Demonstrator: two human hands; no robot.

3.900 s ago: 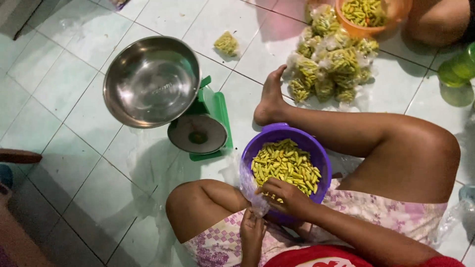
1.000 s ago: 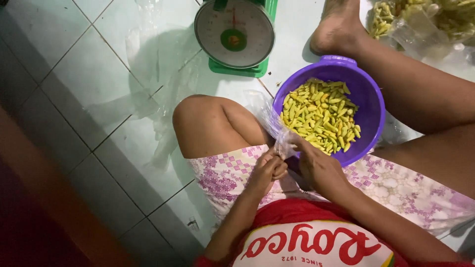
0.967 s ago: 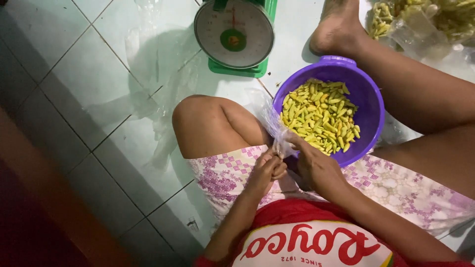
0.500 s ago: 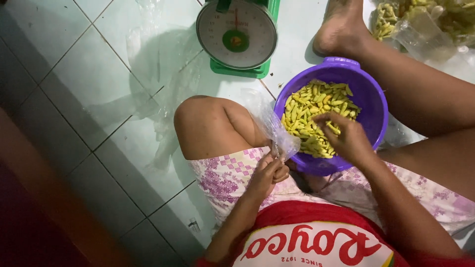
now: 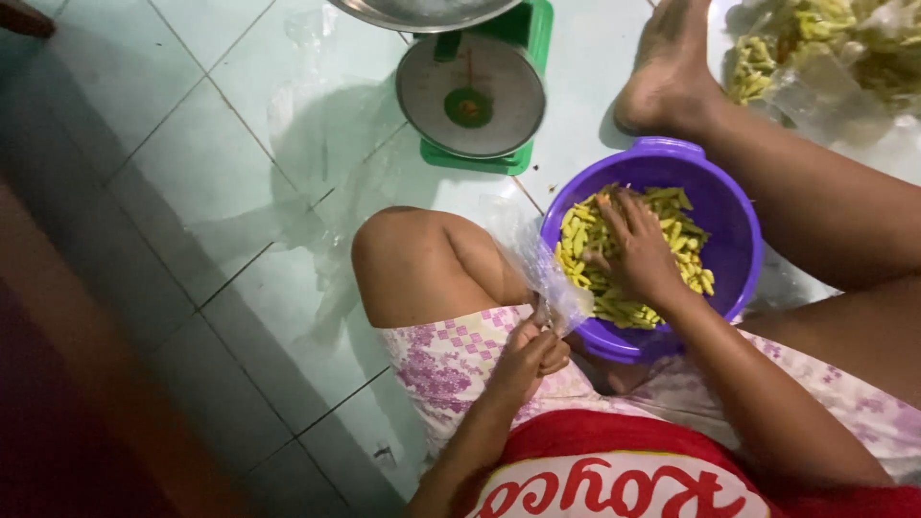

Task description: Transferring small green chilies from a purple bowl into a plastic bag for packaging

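Observation:
A purple bowl (image 5: 731, 205) of yellow-green snack sticks (image 5: 587, 223) sits between my legs on the tiled floor. My right hand (image 5: 635, 246) is down in the bowl, fingers spread over the sticks. My left hand (image 5: 530, 353) rests on my lap by my left knee and pinches the edge of a clear plastic bag (image 5: 543, 269), which stands up against the bowl's rim.
A green kitchen scale (image 5: 472, 94) with a round dial stands on the floor ahead, a metal bowl (image 5: 422, 10) on top of it. Filled clear bags of snacks (image 5: 825, 50) lie at the top right near my foot (image 5: 672, 67). Loose clear plastic (image 5: 326, 153) lies left of the scale.
My right hand left the bag at my lap and reached into the purple bowl. My left hand stays holding the bag. The view has shifted slightly downward.

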